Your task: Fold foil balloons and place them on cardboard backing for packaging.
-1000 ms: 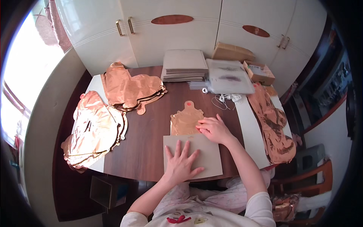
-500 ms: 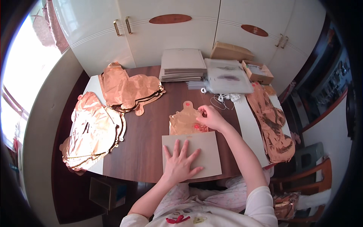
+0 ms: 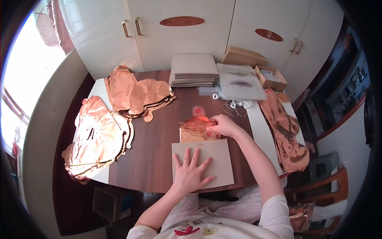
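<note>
A grey-beige cardboard sheet (image 3: 222, 171) lies at the near edge of the table. My left hand (image 3: 191, 169) presses flat on it with the fingers spread. From under the sheet's far edge sticks out a copper-coloured foil balloon (image 3: 193, 135), flat and uninflated, with reddish, crinkled parts and a rounded tab at its far end. At the balloon's right side my right hand (image 3: 223, 126) pinches its edge between thumb and fingers. How much of the balloon lies beneath the cardboard is hidden.
Flat copper foil balloons are piled at the left (image 3: 97, 139), far left (image 3: 135, 91) and right (image 3: 284, 131). Along the back stand a cardboard stack (image 3: 195, 65), clear plastic bags (image 3: 240, 81), white string (image 3: 242, 104) and a small open box (image 3: 271, 77). A wooden chair (image 3: 334, 187) is at right.
My right hand has drawn the balloon's far part up and slightly toward me, so it now looks folded and redder. My left hand stays flat on the cardboard.
</note>
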Demonstrator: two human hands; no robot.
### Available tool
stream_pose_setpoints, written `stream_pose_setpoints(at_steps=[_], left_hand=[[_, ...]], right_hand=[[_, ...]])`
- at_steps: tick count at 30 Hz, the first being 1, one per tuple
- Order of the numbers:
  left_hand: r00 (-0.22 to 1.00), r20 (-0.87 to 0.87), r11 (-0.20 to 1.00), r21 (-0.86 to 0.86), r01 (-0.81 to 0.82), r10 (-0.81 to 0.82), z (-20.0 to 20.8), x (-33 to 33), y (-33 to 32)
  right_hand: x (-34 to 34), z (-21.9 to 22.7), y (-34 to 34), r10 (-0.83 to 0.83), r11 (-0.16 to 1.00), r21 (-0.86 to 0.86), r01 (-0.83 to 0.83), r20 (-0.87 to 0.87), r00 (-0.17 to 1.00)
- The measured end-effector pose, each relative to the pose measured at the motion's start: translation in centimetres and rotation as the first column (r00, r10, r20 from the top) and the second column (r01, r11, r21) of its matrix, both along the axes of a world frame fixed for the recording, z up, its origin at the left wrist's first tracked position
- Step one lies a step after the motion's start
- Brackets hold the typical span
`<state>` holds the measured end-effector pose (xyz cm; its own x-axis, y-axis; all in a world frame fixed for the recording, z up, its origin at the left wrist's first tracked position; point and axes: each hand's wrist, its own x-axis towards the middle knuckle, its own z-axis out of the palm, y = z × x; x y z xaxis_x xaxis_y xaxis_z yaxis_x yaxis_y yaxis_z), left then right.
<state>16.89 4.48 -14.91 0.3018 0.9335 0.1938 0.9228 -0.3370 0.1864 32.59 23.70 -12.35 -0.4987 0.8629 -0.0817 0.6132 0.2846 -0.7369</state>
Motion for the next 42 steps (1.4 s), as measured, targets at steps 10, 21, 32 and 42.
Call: stream_pose_setpoints(at_steps=[10, 21, 32, 42], left_hand=[[1.0, -0.023, 0.996, -0.088, -0.001, -0.001, 0.3, -0.1, 0.1], [1.0, -0.014, 1.0, -0.021, 0.008, -0.008, 0.0, -0.1, 0.3], [1.0, -0.025, 1.0, 0.01, -0.016, 0.016, 0.3, 0.2, 0.1], [1.0, -0.03, 1.0, -0.011, 0.004, -0.004, 0.5, 0.6, -1.2]], right_hand=[[2.9, -2.2, -8.5, 0.335, 0.853, 0.445, -0.271, -0.072, 0.939], [2.7, -4.5, -9.6, 0.308, 0.8, 0.557, -0.224, -0.06, 0.95], [1.6, 0.2, -5.2, 0.045, 0.995, 0.096, -0.031, -0.148, 0.988], [1.4, -3.0, -1.8, -0.009, 0.998, -0.063, 0.001, -0.122, 0.993]])
